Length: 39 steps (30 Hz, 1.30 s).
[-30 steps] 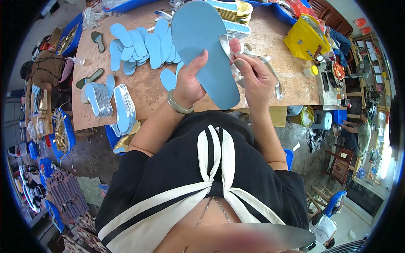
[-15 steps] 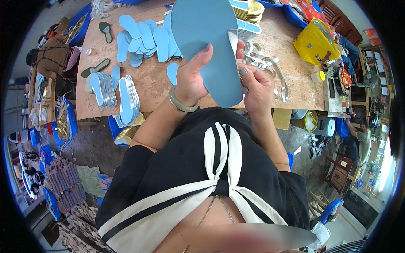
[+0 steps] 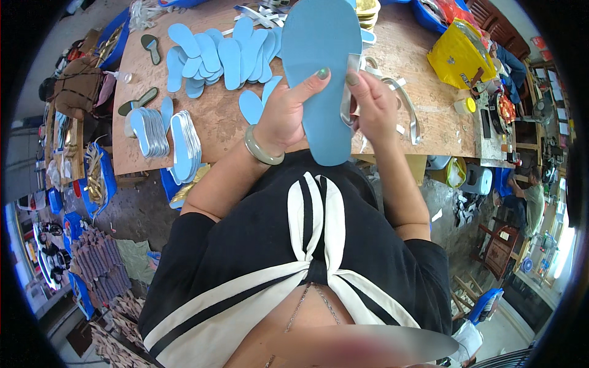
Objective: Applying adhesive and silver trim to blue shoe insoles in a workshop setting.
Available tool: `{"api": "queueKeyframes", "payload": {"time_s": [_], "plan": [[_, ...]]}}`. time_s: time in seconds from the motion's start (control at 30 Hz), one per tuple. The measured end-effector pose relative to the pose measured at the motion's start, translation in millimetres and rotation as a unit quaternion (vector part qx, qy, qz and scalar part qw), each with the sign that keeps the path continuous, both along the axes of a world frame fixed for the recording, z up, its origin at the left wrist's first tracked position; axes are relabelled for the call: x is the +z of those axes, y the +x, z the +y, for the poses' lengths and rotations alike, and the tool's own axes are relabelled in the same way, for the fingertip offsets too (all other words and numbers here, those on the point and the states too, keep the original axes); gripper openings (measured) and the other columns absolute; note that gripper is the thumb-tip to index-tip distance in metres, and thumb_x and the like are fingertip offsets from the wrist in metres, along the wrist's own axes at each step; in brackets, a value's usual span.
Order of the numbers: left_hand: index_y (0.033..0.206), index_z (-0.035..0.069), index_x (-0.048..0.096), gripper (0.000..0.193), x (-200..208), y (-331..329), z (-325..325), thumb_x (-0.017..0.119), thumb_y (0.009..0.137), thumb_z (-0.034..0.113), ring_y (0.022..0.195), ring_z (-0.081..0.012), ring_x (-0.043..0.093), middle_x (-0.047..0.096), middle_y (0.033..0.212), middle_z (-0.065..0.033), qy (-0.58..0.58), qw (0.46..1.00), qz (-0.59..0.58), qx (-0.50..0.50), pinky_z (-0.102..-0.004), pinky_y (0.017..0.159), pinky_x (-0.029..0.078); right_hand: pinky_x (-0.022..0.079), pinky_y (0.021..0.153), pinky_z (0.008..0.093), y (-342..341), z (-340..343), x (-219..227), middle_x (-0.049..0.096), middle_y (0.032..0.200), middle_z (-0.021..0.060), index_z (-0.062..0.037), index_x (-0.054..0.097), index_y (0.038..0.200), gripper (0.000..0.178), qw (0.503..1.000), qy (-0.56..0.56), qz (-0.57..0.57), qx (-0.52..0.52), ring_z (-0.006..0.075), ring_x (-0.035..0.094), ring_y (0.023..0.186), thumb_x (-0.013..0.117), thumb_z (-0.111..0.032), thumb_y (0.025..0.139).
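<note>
My left hand [image 3: 283,113] grips a large light blue shoe insole [image 3: 325,116] from its left side, thumb pressed on the face and the other fingers hidden behind. The insole stands nearly upright, broad end away from me. Along its right edge runs a shiny silver strip [image 3: 354,62]. My right hand [image 3: 375,107] pinches that strip against the edge between thumb and fingers. More silver strip [image 3: 405,101] curls loose on the table just beyond this hand. Several blue insoles [image 3: 232,64] lie heaped beyond my left hand.
Two stacks of silver-edged insoles, one left [image 3: 149,132] and one right [image 3: 184,144], stand by the wooden table's [image 3: 215,138] near edge. Two dark soles [image 3: 151,49] lie farther left. A yellow bag [image 3: 460,58] and a yellow-lidded jar [image 3: 466,105] are at right. Another person [image 3: 529,202] sits far right.
The held insole has shifted right and slightly toward me, and its face has turned more to view. My right hand has moved a little up along the edge, its thumb now on the strip.
</note>
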State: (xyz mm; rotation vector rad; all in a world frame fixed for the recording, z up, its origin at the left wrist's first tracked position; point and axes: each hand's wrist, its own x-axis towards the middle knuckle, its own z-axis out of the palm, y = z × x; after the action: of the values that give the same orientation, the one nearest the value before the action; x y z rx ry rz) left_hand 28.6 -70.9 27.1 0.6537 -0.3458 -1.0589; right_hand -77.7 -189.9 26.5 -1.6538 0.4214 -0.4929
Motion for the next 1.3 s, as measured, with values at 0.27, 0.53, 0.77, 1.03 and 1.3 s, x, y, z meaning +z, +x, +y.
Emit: {"api": "queueKeyframes", "payload": {"time_s": [0.27,0.53,0.77,1.03,1.3], "plan": [[0.12,0.002,0.051,0.037,8.3,45.8,11.0,0.062,0.088,0.016,0.094,-0.0152,0.061,0.061,0.106,-0.0075,0.175,0.969,-0.082,-0.155,-0.0283,0.079,0.051,0.046,0.057,0.0244,19.8,-26.5,5.7,0.061,0.07,0.0057,0.0012,0.062,0.083,0.041,0.989,-0.009,0.091,0.113,0.0106,0.059,0.064,0.06,-0.039,0.088],[0.121,0.001,0.05,0.033,-5.8,16.6,13.4,0.058,0.09,0.011,0.099,-0.0165,0.06,0.06,0.111,-0.0087,0.044,0.985,-0.152,0.073,-0.0286,0.083,0.05,0.048,0.063,0.0243,45.7,-6.5,-1.9,0.059,0.101,0.0094,-0.0015,0.058,0.116,0.038,0.987,0.063,-0.092,0.112,0.0111,0.056,0.082,0.054,-0.031,0.093],[0.122,-0.004,0.046,0.033,12.7,10.0,29.8,0.047,0.095,0.016,0.107,-0.0264,0.057,0.057,0.112,-0.0158,-0.037,0.982,-0.102,0.156,-0.0393,0.091,0.048,0.042,0.06,0.0202,20.3,11.5,1.2,0.064,0.08,0.0038,-0.0003,0.066,0.104,0.021,0.991,-0.045,-0.122,0.039,0.0081,0.055,0.067,0.064,-0.005,0.084],[0.114,-0.004,0.052,0.034,13.6,5.8,39.6,0.049,0.095,0.024,0.101,-0.0244,0.059,0.06,0.105,-0.0165,-0.1,0.952,-0.18,0.225,-0.0387,0.091,0.047,0.04,0.055,0.0225,28.1,20.1,5.2,0.062,0.073,0.0033,0.0,0.069,0.089,0.011,0.982,-0.062,-0.109,0.144,0.0079,0.053,0.063,0.068,-0.007,0.081],[0.126,-0.003,0.036,0.05,1.2,-14.8,34.6,0.062,0.088,0.016,0.109,-0.0262,0.055,0.059,0.112,-0.0196,0.018,0.941,0.003,0.339,-0.0407,0.093,0.045,0.045,0.059,0.0235,56.8,38.4,4.8,0.065,0.076,0.0053,0.0008,0.068,0.088,0.015,0.982,-0.069,-0.078,0.158,0.0088,0.056,0.066,0.067,-0.012,0.08]]}}
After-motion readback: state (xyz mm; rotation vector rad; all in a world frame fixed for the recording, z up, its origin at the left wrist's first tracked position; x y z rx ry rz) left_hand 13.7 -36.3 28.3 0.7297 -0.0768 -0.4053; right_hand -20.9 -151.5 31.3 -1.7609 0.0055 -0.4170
